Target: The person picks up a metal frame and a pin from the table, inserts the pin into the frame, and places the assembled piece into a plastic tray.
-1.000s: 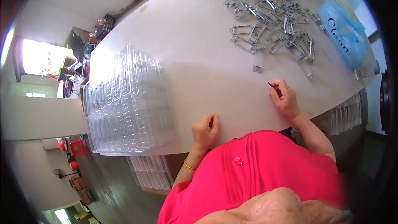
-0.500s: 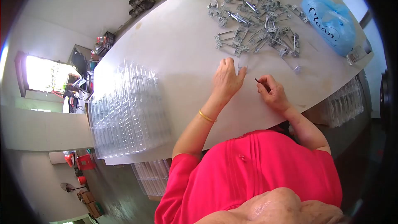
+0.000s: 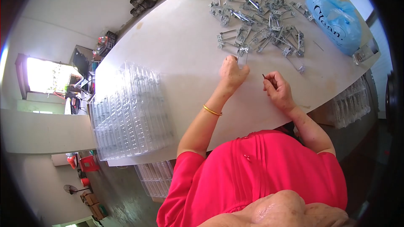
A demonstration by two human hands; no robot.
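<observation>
My left hand (image 3: 233, 75), with a gold bangle at the wrist, is closed at the near edge of the pile. From its fingers sticks up a metal bracket with thin rods (image 3: 243, 51); its lower end is hidden by the hand. To the right, my right hand (image 3: 278, 91) pinches a short, thin dark stick (image 3: 264, 76) whose kind I cannot make out. Beyond both hands lies a loose heap of grey metal brackets with rods (image 3: 269, 27). One bracket (image 3: 296, 64) lies at the heap's near right side.
A blue plastic bag (image 3: 334, 22) stands at the table's (image 3: 198, 38) right end, beside a clear container (image 3: 364, 54). On the left are stacked clear plastic trays (image 3: 128, 113). More clear trays (image 3: 351, 103) sit below the right edge. A thin rod (image 3: 318, 46) lies near the bag.
The bracket in my left hand has tilted up, so its grey end now shows above the fingers. My right hand has shifted slightly right, still holding the dark stick.
</observation>
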